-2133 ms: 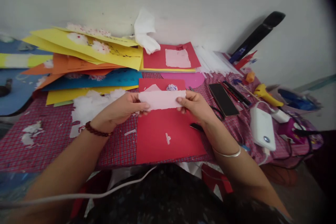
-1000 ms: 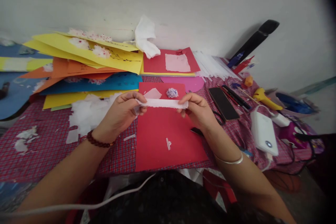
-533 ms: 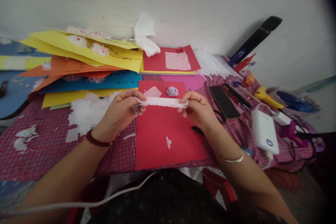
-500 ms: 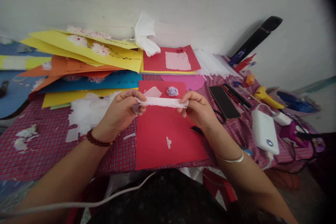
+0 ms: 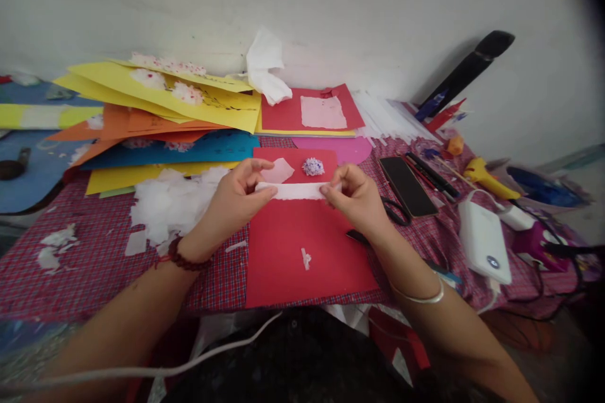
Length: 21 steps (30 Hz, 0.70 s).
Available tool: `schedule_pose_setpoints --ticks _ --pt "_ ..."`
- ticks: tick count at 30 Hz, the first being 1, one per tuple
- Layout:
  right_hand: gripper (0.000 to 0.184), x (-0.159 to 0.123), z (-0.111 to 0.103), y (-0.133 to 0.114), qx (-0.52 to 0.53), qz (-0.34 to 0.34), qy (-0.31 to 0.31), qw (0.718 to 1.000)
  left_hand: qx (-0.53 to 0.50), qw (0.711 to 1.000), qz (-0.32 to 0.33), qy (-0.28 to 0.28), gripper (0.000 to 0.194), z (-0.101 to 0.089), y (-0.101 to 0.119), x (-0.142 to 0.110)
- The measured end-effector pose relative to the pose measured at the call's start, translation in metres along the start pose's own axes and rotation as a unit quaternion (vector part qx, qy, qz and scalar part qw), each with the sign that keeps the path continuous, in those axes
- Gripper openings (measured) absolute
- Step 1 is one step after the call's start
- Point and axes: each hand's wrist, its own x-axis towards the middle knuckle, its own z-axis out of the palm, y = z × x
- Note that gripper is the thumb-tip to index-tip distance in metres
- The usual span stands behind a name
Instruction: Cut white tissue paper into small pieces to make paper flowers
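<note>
Head view: left hand (image 5: 236,194) and right hand (image 5: 355,198) pinch the paper strip (image 5: 299,191) tight at either end, over the red card (image 5: 283,239); one paper ball (image 5: 312,167) looks finished, the paper pile (image 5: 163,206) seemingly unworked.

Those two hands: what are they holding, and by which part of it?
A narrow strip of white paper: the left hand pinches one end, the right hand the other, over the red sheet.

Covered with a checked tablecloth (image 5: 94,286); carries a red sheet (image 5: 283,239) beneath the grip, torn white paper (image 5: 163,204) to its left, a phone (image 5: 409,186) to its right.
</note>
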Motion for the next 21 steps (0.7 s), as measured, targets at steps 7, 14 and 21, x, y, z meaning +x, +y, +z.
schedule_pose_setpoints --ticks 7,14,21 --pt "0.029 0.001 -0.006 0.007 -0.205 -0.07 0.009 0.976 0.109 0.993 0.005 0.044 0.019 -0.002 -0.004 0.004" --pt "0.014 0.003 -0.008 0.002 -0.095 -0.007 -0.021 0.995 -0.073 0.996 -0.046 0.005 0.028 -0.004 0.003 0.005" --pt "0.035 0.002 -0.005 -0.004 0.075 0.054 -0.106 0.99 -0.232 0.965 -0.124 -0.017 0.024 0.003 0.004 0.006"
